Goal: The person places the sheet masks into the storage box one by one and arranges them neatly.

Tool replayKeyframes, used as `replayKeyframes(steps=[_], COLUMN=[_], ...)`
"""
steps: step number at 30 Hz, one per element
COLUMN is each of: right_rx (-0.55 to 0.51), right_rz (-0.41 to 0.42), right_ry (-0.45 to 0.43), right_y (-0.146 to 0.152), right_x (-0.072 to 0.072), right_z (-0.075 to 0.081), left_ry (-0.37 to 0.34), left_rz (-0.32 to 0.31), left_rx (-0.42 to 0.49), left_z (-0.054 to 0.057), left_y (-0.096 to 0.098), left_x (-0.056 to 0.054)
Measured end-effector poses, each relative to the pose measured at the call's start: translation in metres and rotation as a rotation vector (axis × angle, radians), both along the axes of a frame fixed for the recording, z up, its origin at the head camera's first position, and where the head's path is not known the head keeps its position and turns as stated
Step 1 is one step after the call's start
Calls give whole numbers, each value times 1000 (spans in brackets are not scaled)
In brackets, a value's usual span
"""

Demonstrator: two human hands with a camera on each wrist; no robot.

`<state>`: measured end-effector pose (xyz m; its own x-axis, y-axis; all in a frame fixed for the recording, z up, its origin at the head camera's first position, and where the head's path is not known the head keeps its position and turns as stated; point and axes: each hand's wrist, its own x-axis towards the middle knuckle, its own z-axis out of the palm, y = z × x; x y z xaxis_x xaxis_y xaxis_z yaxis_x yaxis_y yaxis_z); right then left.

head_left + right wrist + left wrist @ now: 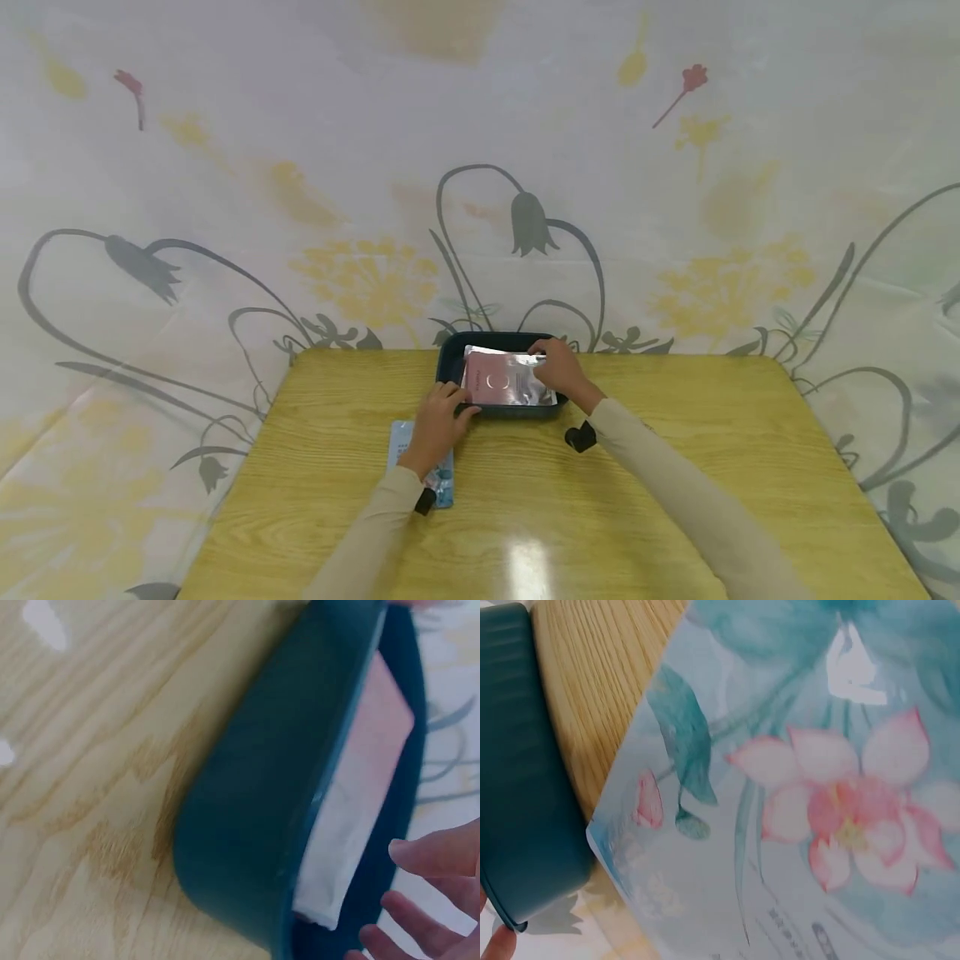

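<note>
A dark green plastic basin [517,412] stands at the back of the table, with a pink and silver sachet [487,379] lying in it. At its front left corner my left hand [437,425] pinches the rim, thumb and fingers either side. My right hand [561,368] is over the basin's right end; in the right wrist view its fingers [416,922] are spread and loosely bent, apart from the sachet. Under my left wrist lies a light blue sachet [705,877] with a printed pink lotus, partly hidden by the forearm in the head view.
The yellow wood-grain table [637,517] carries the basin and the blue sachet. Right behind its back edge hangs a pale cloth [360,183] printed with flowers. Black wrist cameras are strapped under both wrists.
</note>
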<state>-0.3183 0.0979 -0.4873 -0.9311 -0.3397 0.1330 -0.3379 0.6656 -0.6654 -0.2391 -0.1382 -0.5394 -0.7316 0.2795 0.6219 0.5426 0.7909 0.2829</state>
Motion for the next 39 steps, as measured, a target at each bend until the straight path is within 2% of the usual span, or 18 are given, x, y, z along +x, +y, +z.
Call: replayKeyframes(steps=[7,13,17,20,22,27,31,39], right_rx=[-127,-256,-291,-298,-341,-461,-499,-690], right_rz=[83,136,148,170,181,173,151,41], right_ry=[-84,-169,-207,-201,-252,-446,-493,-686], right_y=[6,5,1,-6,-12,-29,-46,-77], right_x=[22,48,66,78,88,109,122,139], right_z=[10,12,2,-9,-16,-35,-46,-61], left_ry=[42,59,51,34,13,-37,-44,-57], left_rz=[-25,-37,-31,-23,-18,-4,4,-3], left_rx=[-72,-60,-81,-116,-134,-146,-153,-164], left_z=[2,4,6,7,8,15,17,15], left_y=[-5,-8,-9,-9,-8,-8,-8,-9], left_x=[-6,-7,-7,-8,-9,-7,-7,-8])
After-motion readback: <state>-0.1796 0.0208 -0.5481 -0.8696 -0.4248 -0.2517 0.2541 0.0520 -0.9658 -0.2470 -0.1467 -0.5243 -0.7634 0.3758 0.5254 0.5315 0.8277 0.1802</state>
